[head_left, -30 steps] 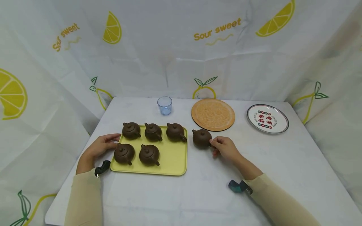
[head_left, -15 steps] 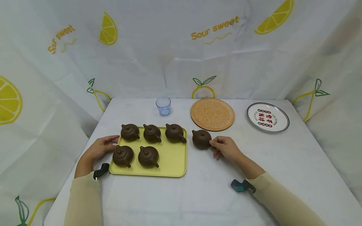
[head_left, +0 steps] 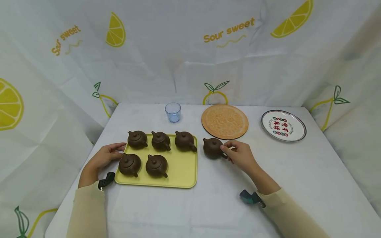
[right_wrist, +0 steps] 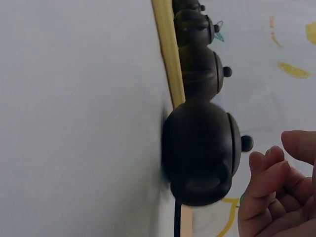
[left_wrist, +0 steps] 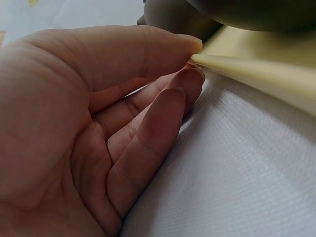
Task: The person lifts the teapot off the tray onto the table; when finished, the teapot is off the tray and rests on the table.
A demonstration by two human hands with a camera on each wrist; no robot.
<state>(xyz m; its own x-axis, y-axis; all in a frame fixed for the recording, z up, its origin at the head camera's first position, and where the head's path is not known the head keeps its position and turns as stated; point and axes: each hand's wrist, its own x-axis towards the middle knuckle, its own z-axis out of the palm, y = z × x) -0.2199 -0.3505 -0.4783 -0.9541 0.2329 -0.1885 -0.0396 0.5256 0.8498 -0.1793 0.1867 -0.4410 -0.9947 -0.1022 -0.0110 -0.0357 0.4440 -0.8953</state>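
In the head view, a brown teapot (head_left: 212, 148) stands on the white cloth just right of a yellow tray (head_left: 178, 172). My right hand (head_left: 239, 155) is at its handle side. In the right wrist view, that hand's loosely bent fingers (right_wrist: 269, 180) are apart from the teapot (right_wrist: 200, 148), whose handle is bare. My left hand (head_left: 104, 157) is at the tray's left edge. From the left wrist, its thumb and fingers pinch the tray's rim (left_wrist: 237, 69). Several matching teapots sit on the tray, among them a front-left one (head_left: 129, 164).
A blue glass (head_left: 173, 112) stands behind the tray. Farther right lie a round orange mat (head_left: 224, 121) and a white plate (head_left: 283, 125) with red characters. A printed curtain (head_left: 178, 49) hangs along the table's back edge.
My right fingers have come up off the teapot's handle, which now shows below them. The teapot stays beside the tray. My left hand keeps its place at the tray's edge.
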